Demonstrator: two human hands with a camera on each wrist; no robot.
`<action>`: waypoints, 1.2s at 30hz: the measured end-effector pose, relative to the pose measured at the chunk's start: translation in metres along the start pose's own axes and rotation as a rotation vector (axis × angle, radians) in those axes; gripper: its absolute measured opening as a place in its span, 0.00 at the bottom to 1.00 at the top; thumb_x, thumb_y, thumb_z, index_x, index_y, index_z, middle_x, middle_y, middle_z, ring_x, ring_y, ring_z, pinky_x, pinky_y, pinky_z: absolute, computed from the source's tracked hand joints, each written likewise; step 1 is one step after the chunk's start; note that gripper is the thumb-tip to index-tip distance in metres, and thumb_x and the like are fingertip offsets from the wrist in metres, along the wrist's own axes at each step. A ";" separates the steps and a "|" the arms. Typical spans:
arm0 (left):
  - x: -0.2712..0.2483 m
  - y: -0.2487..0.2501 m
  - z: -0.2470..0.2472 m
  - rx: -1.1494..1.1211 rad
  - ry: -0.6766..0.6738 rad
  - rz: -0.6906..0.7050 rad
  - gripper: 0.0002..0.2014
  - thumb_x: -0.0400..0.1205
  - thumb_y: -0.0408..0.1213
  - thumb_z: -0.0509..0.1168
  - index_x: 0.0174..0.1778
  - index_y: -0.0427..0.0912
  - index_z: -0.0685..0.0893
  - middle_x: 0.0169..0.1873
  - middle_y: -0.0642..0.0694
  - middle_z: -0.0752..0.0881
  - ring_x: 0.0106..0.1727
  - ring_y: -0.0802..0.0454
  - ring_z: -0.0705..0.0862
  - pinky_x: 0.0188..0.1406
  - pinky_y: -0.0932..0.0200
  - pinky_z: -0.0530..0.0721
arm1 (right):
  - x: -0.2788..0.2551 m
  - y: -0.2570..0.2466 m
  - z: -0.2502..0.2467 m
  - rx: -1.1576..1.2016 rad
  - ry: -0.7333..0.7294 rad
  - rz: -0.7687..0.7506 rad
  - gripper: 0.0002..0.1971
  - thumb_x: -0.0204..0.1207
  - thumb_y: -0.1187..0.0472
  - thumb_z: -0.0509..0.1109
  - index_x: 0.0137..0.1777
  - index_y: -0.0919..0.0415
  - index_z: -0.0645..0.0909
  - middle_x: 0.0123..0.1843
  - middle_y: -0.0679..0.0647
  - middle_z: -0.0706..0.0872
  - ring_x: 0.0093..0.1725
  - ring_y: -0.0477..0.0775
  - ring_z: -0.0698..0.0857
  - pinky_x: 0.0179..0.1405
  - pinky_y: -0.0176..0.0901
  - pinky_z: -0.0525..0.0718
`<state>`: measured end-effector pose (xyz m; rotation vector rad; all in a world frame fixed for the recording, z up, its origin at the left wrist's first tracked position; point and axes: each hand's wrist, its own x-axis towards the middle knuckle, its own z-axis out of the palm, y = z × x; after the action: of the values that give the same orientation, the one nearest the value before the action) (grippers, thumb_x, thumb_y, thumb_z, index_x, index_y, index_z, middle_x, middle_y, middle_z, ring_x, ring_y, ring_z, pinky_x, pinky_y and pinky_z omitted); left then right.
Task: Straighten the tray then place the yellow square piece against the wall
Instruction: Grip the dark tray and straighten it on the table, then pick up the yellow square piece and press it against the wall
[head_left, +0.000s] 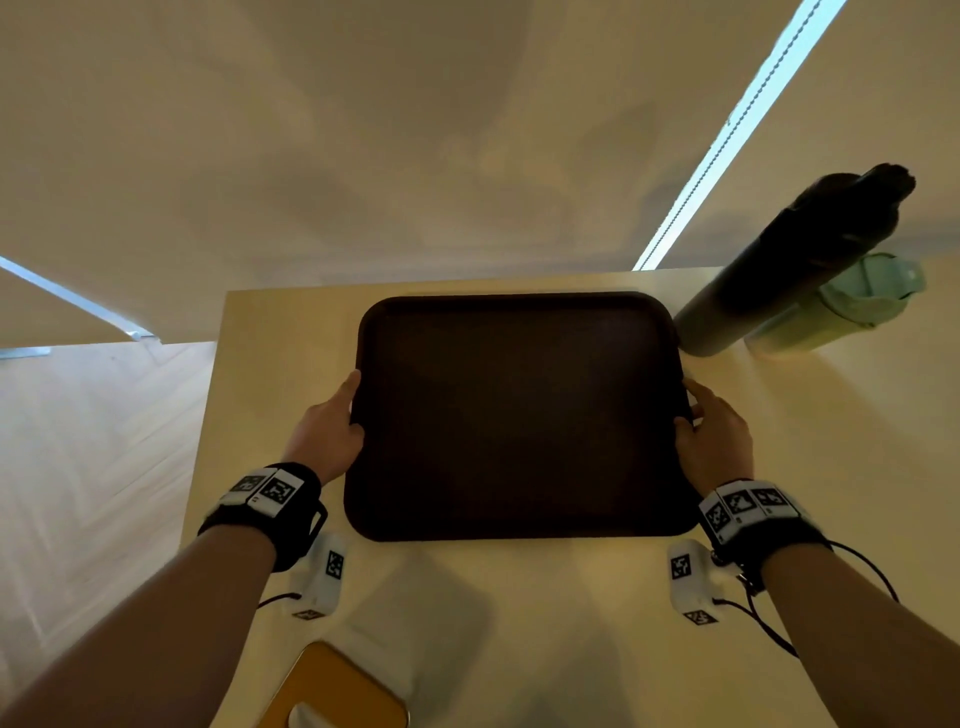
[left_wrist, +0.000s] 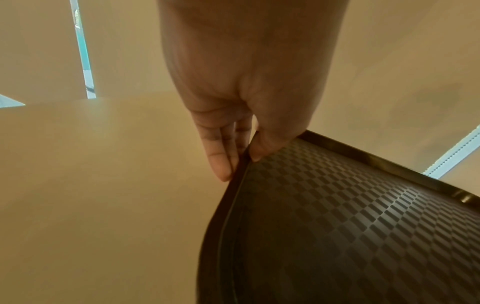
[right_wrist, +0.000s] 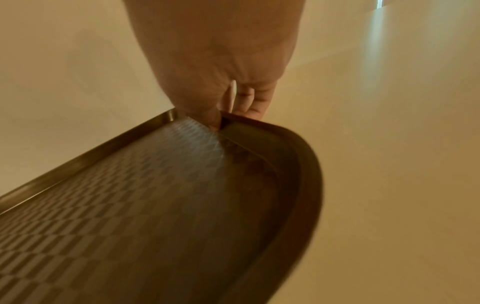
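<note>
A dark brown tray (head_left: 519, 415) with a woven-pattern floor lies on the pale table, its far edge close to the wall. My left hand (head_left: 332, 421) pinches the tray's left rim (left_wrist: 233, 205), thumb inside and fingers (left_wrist: 221, 160) outside. My right hand (head_left: 711, 431) grips the right rim (right_wrist: 306, 174) the same way, thumb on the inside. The yellow square piece (head_left: 332, 691) lies at the table's near edge, below my left forearm, partly cut off by the frame.
A dark tall bottle (head_left: 789, 260) and a pale green bottle (head_left: 841, 306) stand at the tray's far right, near the wall. A white cloth-like item (head_left: 410, 613) lies next to the yellow piece. The table's left edge (head_left: 208, 441) drops to the floor.
</note>
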<state>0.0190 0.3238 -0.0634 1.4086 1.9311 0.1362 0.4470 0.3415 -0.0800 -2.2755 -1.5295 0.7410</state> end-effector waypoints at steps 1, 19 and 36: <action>0.002 0.000 -0.001 -0.003 0.002 -0.002 0.38 0.79 0.30 0.57 0.86 0.50 0.53 0.39 0.39 0.85 0.40 0.41 0.84 0.43 0.50 0.79 | 0.003 -0.003 0.000 0.002 0.000 -0.002 0.28 0.77 0.67 0.63 0.77 0.51 0.72 0.62 0.64 0.85 0.59 0.68 0.84 0.60 0.54 0.79; 0.019 0.003 -0.015 -0.001 0.017 -0.033 0.38 0.79 0.31 0.58 0.85 0.51 0.53 0.40 0.37 0.87 0.41 0.40 0.84 0.44 0.47 0.80 | 0.028 -0.020 0.006 0.000 0.014 -0.055 0.28 0.78 0.66 0.64 0.78 0.52 0.70 0.62 0.64 0.85 0.60 0.67 0.83 0.60 0.54 0.78; -0.160 -0.074 -0.018 -0.392 -0.120 -0.336 0.08 0.85 0.40 0.61 0.54 0.47 0.84 0.48 0.41 0.88 0.50 0.43 0.88 0.56 0.43 0.84 | -0.172 -0.071 0.033 0.248 -0.515 -0.221 0.10 0.80 0.58 0.66 0.59 0.55 0.83 0.50 0.46 0.86 0.45 0.42 0.84 0.42 0.32 0.81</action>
<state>-0.0286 0.1629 -0.0072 0.8097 1.8862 0.2491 0.3226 0.2095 -0.0285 -1.7798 -1.7420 1.4369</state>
